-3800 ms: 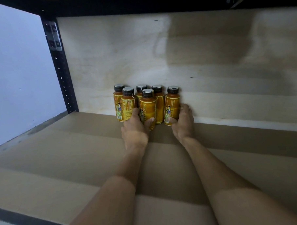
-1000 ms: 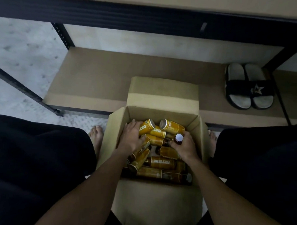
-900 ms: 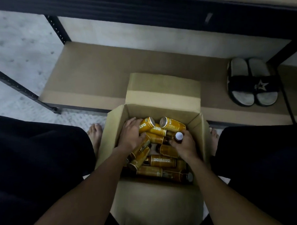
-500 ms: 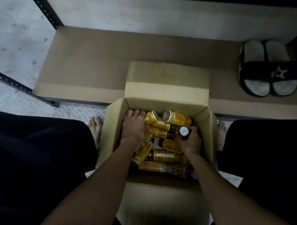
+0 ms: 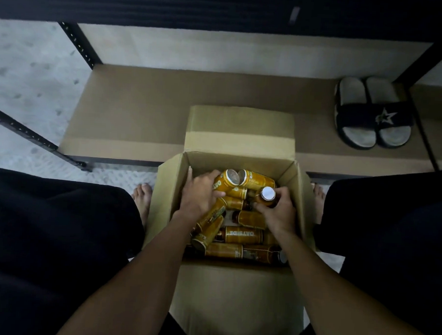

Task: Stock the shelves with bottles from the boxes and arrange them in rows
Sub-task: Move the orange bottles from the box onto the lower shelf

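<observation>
Pick phase, looking straight down into the open box point(image 5: 166, 190), which is sitting on the floor point(image 5: 29, 70) in front of the person, just before the lower shelf point(image 5: 141, 108).

Left hand point(image 5: 201, 195): fingers are curling over a lying bottle point(image 5: 225, 181) at the far-left of the pile, thumb coming in from the near side. I'm reading that as a grip, with the bottle not lifted clear yet.

Right hand point(image 5: 280, 213): wrapping round an upright bottle point(image 5: 268, 194), pale cap pointing at the camera, body mostly hidden by the fingers. Both bottles are inside the box walls.

Rest of the stock: a loose heap of amber bottles point(image 5: 242, 235) is lying at all angles in the box. It looks more than one layer deep, and I can't count what's underneath.

Progress, as far as this view goes:
- The lower shelf is showing zero bottles, only a pair of slippers point(image 5: 374, 115) sitting at its right end.
- The shelf above is showing just its dark front rail point(image 5: 221, 10), so I can't tell what's standing up there.
- Nothing in view is standing in a row.

Judging by the box, the bulk of the job is remaining: two bottles are coming out now, the heap is to follow, then lining everything up in rows on the shelf.
</observation>
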